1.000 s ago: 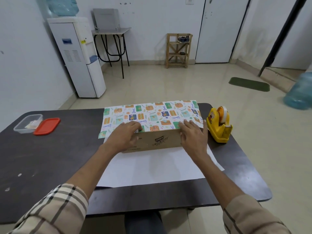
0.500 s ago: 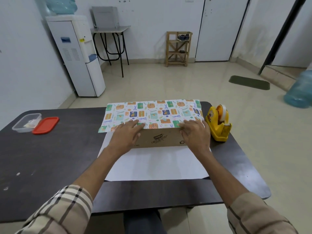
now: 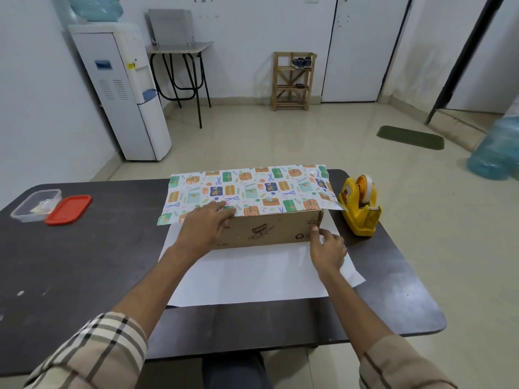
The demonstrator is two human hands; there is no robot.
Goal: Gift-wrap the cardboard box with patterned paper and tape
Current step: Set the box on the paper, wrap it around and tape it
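Observation:
A brown cardboard box [image 3: 269, 231] lies on the dark table [image 3: 84, 262]. Patterned wrapping paper [image 3: 252, 189] is folded over the box's top, printed side up; its white underside [image 3: 252, 273] spreads out in front of the box. My left hand [image 3: 205, 226] lies flat on the box's front left corner, fingers pressing the paper's edge down. My right hand [image 3: 327, 248] sits low at the box's front right corner, its fingertips touching the cardboard and the white sheet. A yellow tape dispenser [image 3: 361, 209] stands just right of the box.
A clear plastic container [image 3: 35, 206] and its red lid [image 3: 68, 209] rest at the table's far left. Beyond the table are a water dispenser [image 3: 120, 94], a small metal table [image 3: 179, 71], a wooden rack [image 3: 292, 80] and a blue water jug [image 3: 497, 150].
My right hand has slid off the box's top down to its front right corner, beside the white sheet. My left hand stays pressing the paper on the left.

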